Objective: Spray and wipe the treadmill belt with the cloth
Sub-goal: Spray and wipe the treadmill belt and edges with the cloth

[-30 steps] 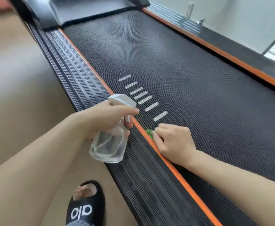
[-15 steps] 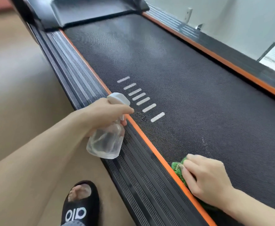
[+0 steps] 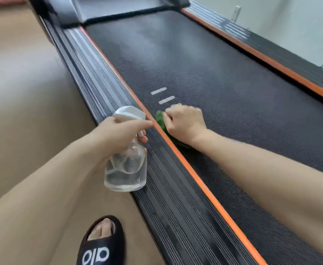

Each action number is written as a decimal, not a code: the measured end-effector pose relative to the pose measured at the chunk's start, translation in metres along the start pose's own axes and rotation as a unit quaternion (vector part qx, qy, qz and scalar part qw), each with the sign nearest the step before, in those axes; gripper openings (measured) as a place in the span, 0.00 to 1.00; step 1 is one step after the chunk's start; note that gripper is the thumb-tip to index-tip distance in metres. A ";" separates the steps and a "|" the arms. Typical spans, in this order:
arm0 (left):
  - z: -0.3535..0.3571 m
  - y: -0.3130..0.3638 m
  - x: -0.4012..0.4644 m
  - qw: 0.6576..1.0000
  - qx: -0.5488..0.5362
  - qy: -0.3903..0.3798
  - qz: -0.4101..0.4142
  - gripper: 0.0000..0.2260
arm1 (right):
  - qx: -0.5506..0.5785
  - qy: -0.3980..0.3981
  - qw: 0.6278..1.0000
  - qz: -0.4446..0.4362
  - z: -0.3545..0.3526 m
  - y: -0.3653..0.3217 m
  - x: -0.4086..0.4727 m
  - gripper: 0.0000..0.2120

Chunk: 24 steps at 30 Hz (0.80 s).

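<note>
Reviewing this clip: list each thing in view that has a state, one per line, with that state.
spray bottle: held upright over the side rail, partly filled with clear liquid.
left hand: grips the bottle's neck, finger near the trigger.
green cloth: bunched, pressed flat on the belt.
right hand: curled over the cloth.
treadmill belt: cloth on its left edge.
black slipper: worn, on the floor.

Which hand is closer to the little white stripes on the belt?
Right. The right hand presses the green cloth just below the white stripes; the left hand holds the clear spray bottle over the side rail.
</note>
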<state>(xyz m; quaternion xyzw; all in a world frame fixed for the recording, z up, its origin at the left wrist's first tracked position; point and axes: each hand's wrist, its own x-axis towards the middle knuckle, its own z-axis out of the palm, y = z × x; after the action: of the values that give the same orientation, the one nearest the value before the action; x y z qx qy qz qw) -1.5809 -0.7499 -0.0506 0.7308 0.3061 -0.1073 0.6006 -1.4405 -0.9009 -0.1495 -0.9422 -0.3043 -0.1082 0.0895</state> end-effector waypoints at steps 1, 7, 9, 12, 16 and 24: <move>0.000 0.002 0.000 1.000 0.004 -0.007 -0.001 0.13 | 0.016 0.010 1.000 -0.017 -0.008 0.003 -0.029 0.18; 0.007 0.018 -0.002 0.998 0.018 -0.060 0.014 0.14 | 0.100 -0.062 0.985 -0.129 -0.071 0.050 -0.208 0.17; 0.010 0.018 0.001 0.998 0.014 -0.066 0.013 0.15 | 0.078 -0.057 0.983 -0.157 -0.074 0.056 -0.212 0.17; 0.013 0.015 0.004 0.997 0.011 -0.075 0.006 0.15 | 0.058 -0.028 0.976 -0.208 -0.057 0.051 -0.171 0.16; 0.012 0.009 0.010 0.998 0.004 -0.060 0.014 0.13 | 0.024 0.011 0.991 -0.131 -0.020 0.015 -0.052 0.17; 0.018 0.023 0.011 0.998 0.005 -0.065 0.017 0.13 | 0.027 -0.018 0.998 -0.052 -0.022 -0.003 -0.054 0.21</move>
<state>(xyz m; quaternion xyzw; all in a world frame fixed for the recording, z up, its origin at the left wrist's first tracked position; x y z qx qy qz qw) -1.5554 -0.7656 -0.0422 0.7305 0.2533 -0.1462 0.6172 -1.4883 -0.9337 -0.1423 -0.9242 -0.3569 -0.0878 0.1034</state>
